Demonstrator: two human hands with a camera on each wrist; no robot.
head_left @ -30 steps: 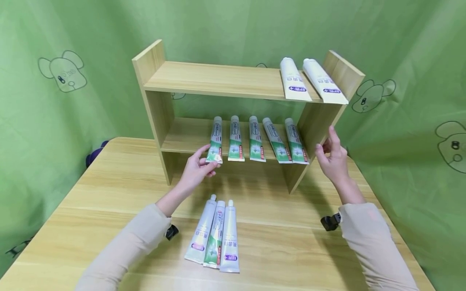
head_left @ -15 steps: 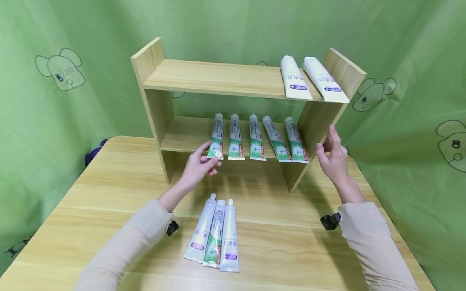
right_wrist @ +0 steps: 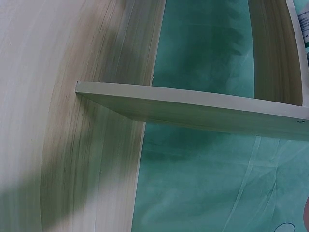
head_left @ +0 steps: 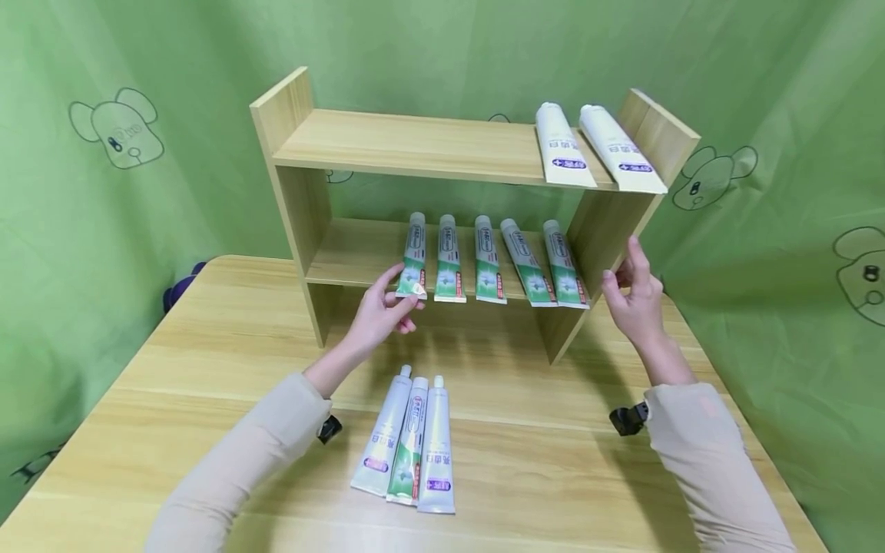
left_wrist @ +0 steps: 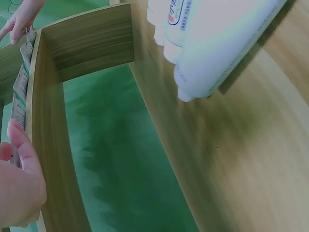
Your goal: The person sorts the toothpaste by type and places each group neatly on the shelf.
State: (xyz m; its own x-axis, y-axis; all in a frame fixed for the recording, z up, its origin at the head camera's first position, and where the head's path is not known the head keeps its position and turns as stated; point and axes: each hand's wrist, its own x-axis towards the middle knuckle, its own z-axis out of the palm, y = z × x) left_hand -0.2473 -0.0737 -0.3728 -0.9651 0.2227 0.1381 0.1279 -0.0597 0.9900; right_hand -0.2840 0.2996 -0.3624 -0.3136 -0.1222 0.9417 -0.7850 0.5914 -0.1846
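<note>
My left hand (head_left: pixel 376 316) pinches the bottom end of the leftmost green-and-white toothpaste tube (head_left: pixel 415 250) on the middle shelf, thumb below it. That tube lies with its cap to the back. Several more green toothpaste tubes (head_left: pixel 488 261) lie to its right in a row. At the right side panel (head_left: pixel 600 238) of the wooden rack, my right hand (head_left: pixel 636 303) rests its thumb near the front edge, index finger extended along the outside. The left wrist view shows the left thumb (left_wrist: pixel 26 150) at the shelf edge; the right wrist view barely catches the right hand.
Two white toothpaste tubes (head_left: pixel 563 146) lie at the right of the top shelf (head_left: pixel 408 142). On the table (head_left: pixel 539 461), before the rack, two white tubes (head_left: pixel 437 453) flank a green one (head_left: pixel 409 445). A green curtain (head_left: pixel 442 46) hangs behind.
The left hand has pushed the leftmost green tube slightly farther back on the middle shelf. The right hand has stayed at the side panel. The head view has shifted slightly.
</note>
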